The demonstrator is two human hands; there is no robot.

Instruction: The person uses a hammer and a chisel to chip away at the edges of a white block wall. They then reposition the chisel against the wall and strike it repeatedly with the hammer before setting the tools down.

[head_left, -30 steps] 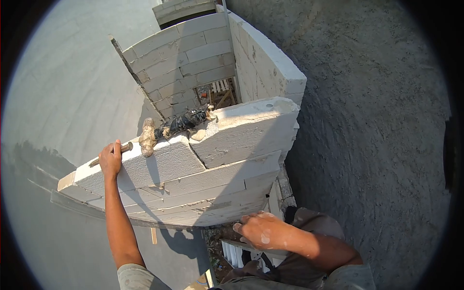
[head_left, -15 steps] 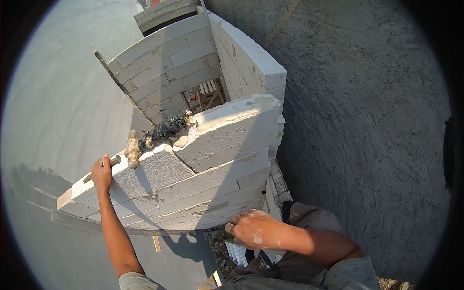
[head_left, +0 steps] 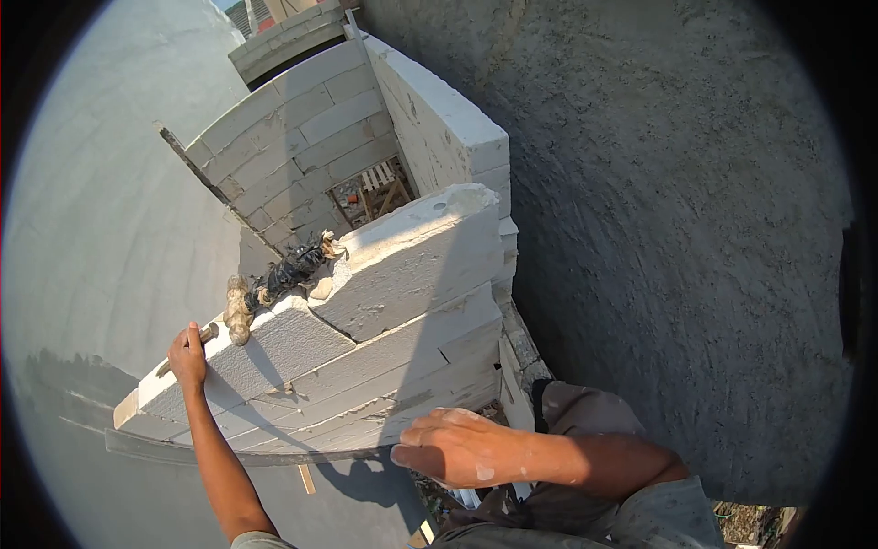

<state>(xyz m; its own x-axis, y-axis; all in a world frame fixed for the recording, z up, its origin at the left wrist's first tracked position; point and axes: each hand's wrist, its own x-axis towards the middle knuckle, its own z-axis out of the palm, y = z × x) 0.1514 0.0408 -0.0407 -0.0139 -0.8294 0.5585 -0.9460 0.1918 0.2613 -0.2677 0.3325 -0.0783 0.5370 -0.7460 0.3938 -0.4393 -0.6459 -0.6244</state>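
1. Right hand (head_left: pixel 457 448): we are holding it palm down with the fingers loosely curled and nothing in it, in front of the lower courses of the block wall (head_left: pixel 402 366). We cannot tell whether it is touching them.
2. Knee (head_left: pixel 585 421): it is bending just behind that hand, probably bracing us beside the wall.
3. Left hand (head_left: pixel 187 355): we are closing it round the handle of a mallet (head_left: pixel 236 316). Hand and handle are resting on the top of the uppermost level block (head_left: pixel 274 352), which looks like a steadying hold.
4. Mallet head: caked in mortar, it is lying on that block's top edge, just beside a black wrapped bundle (head_left: pixel 291 268).
5. Tilted block (head_left: pixel 412 265): it is sitting askew, its near end dipping, not yet bedded level.
6. Far block walls (head_left: pixel 293 128): they are enclosing a shaft, with a wooden pallet (head_left: pixel 380 178) lying at the bottom.
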